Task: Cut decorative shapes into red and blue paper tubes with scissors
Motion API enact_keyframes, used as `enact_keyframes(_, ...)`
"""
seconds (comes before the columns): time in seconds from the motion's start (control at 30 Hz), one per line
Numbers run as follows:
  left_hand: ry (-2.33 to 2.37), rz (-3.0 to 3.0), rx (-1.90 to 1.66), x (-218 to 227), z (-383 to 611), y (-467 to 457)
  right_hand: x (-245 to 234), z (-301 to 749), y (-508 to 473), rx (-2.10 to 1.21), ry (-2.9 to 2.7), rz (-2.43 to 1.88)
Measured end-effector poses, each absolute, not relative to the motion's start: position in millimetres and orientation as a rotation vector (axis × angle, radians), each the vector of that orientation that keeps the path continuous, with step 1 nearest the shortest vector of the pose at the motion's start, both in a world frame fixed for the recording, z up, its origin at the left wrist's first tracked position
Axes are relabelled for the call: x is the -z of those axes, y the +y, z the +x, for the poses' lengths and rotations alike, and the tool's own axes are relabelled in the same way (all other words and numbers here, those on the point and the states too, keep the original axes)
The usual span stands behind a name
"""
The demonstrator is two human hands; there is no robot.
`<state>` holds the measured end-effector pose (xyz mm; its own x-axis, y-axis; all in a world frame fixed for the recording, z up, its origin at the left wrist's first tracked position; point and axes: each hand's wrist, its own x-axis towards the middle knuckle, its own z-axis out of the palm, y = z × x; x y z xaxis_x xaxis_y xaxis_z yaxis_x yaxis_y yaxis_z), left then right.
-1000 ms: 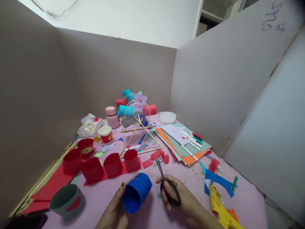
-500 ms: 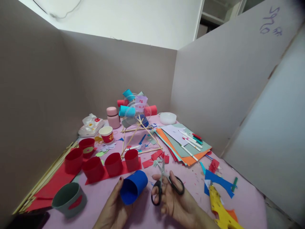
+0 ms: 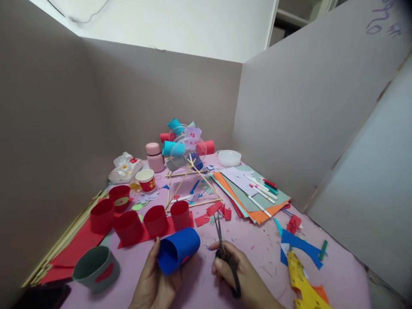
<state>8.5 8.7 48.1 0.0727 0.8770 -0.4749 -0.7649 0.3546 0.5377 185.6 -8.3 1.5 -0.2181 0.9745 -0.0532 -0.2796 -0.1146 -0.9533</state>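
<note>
A blue paper cylinder (image 3: pixel 185 245) lies on its side in my left hand (image 3: pixel 157 274), whose thumb presses near its open end. A bit of red shows low on its side. My right hand (image 3: pixel 241 270) is wrapped round the black handles of a pair of scissors (image 3: pixel 222 244); the blades point away from me and are slightly parted. Just beyond the blades lie red paper scraps (image 3: pixel 214 209). Close to my left hand, several red paper cups (image 3: pixel 156 219) stand on red paper strips, and a grey-green paper cup (image 3: pixel 96 268) with a red patch is at the left.
A wheel model (image 3: pixel 188 146) on a stick frame stands at the back. Coloured paper sheets (image 3: pixel 254 201) with pens lie right of it, a yellow glue gun (image 3: pixel 299 274) at front right. A pink flask (image 3: pixel 155 158), white bowl (image 3: pixel 229 158) and paper cup (image 3: pixel 146 180) stand farther back.
My right hand has turned over and closed round the scissors, whose blades now point more upright. The blue cylinder has tilted slightly in my left hand, and red now shows on it.
</note>
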Motion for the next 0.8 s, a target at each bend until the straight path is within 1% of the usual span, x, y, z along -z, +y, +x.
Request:
enact_keyframes(0.13, 0.818, 0.141, -1.19, -55.6, 11.7, 3.1, -0.6, 184.7, -12.2, -1.153, -1.517, -1.224)
enact_keyframes(0.2, 0.813, 0.13, -1.138, -54.2, 12.3, 1.2, 0.6, 184.4, -13.3, -0.967, -1.667, -1.272)
enact_keyframes(0.27, 0.78, 0.112, -1.093, -48.7, 11.2, -0.5, 1.3, 183.6, -14.2, -0.857, -1.743, -1.277)
enact_keyframes(0.47, 0.632, 0.112, -1.1, -30.0, 7.0, -4.8, 0.4, 182.7, -14.6, -0.791, -1.8, -1.31)
enact_keyframes(0.8, 0.621, 0.125, -1.051, -33.6, 6.0, -3.1, 3.7, 186.1, -13.4, -0.811, -1.786, -1.318)
